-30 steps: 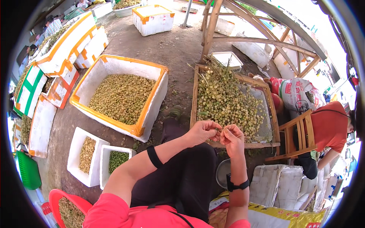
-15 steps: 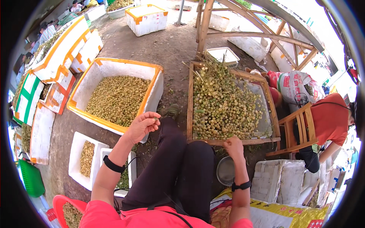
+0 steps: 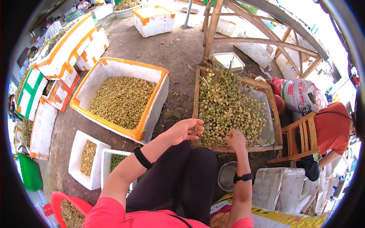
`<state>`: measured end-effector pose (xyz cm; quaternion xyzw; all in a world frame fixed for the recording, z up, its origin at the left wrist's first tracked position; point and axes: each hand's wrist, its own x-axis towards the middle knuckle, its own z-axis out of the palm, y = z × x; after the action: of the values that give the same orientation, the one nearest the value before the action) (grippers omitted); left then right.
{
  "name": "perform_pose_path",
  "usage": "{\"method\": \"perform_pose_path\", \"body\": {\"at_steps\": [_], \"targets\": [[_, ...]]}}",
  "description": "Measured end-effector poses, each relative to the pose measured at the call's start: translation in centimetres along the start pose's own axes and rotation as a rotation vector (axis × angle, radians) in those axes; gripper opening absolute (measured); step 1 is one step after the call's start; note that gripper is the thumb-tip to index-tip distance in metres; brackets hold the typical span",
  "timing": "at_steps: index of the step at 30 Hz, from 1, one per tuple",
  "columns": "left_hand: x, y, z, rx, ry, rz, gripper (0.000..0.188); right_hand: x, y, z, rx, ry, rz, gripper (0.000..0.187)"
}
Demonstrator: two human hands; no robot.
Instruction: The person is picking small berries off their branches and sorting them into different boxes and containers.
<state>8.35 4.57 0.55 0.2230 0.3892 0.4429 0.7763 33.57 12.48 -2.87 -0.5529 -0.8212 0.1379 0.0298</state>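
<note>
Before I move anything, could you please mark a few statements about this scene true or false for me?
1. The right hand is at the near edge of the wooden-framed tray. True.
2. The large orange-taped box holds round fruit. True.
3. The left hand is inside the large orange-taped box. False: the left hand is by the tray's left edge.
4. A small white box of green fruit stands beside one of paler fruit. True.
5. The wooden chair stands left of the tray. False: the wooden chair is on its right.
6. Both forearms are bare. False: each wears a black band.
</note>
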Motion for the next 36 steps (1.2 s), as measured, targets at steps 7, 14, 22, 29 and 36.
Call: {"method": "perform_pose_path", "body": {"at_steps": [7,14,22,29,36], "targets": [[5.0,-1.2,0.2,0.042,0.003,-0.212,0.039,0.1,-8.2,-2.6,0.859,0.005,-0.228,0.022],[5.3,-0.4,-1.2,-0.075,0.173,-0.106,0.043,1.9,-5.8,3.6,0.242,-0.040,-0.365,0.017],[5.8,-0.7,-1.5,-0.170,0.175,-0.007,0.035,2.5,-7.4,4.4,-0.266,-0.239,-0.394,0.013],[6.6,-1.8,-1.1,0.120,0.309,-0.090,0.023,2.4,-5.9,0.9,0.436,-0.033,-0.224,0.012],[7.6,-2.5,-2.8,0.964,0.439,0.427,0.014,2.2,-6.0,3.1,0.289,-0.078,-0.320,0.012]]}}
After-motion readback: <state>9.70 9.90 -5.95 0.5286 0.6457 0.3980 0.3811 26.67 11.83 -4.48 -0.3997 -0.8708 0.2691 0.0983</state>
